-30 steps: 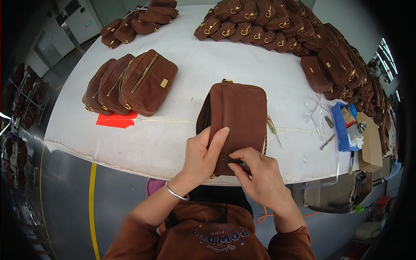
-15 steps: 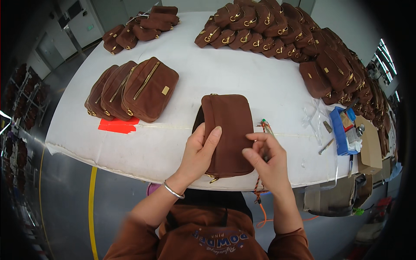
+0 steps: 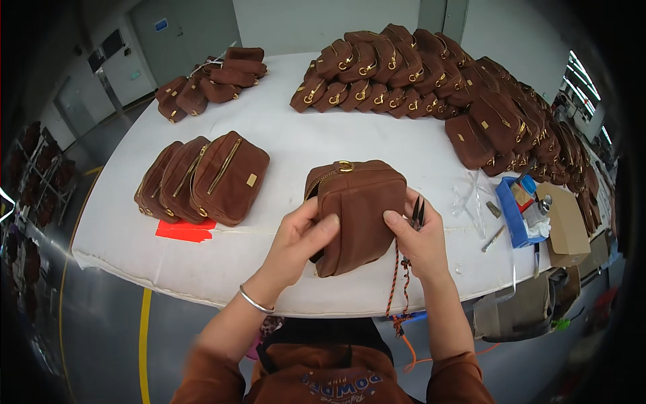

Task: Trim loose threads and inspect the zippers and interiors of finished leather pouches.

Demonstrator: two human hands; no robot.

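Observation:
A brown zippered bag is tilted up between my hands above the table, with its gold ring and part of its zipper at the top. My left hand grips its left side, thumb across the front panel and fingers behind, hidden. On the right edge, my right hand presses its thumb to the front; its other fingers are mostly hidden behind. Dark pointed blades of what look like thread snips stick up out of the right hand. An orange-and-black cord hangs below that hand.
Three brown bags lean together at left beside red tape. A large pile of bags covers the far right, with a smaller group far left. A blue bin and cardboard box stand at the right edge.
The bag has been tipped and turned, so its ringed, zippered end now shows on top. My right hand has closed on its right edge, and the snips' blades have come into sight.

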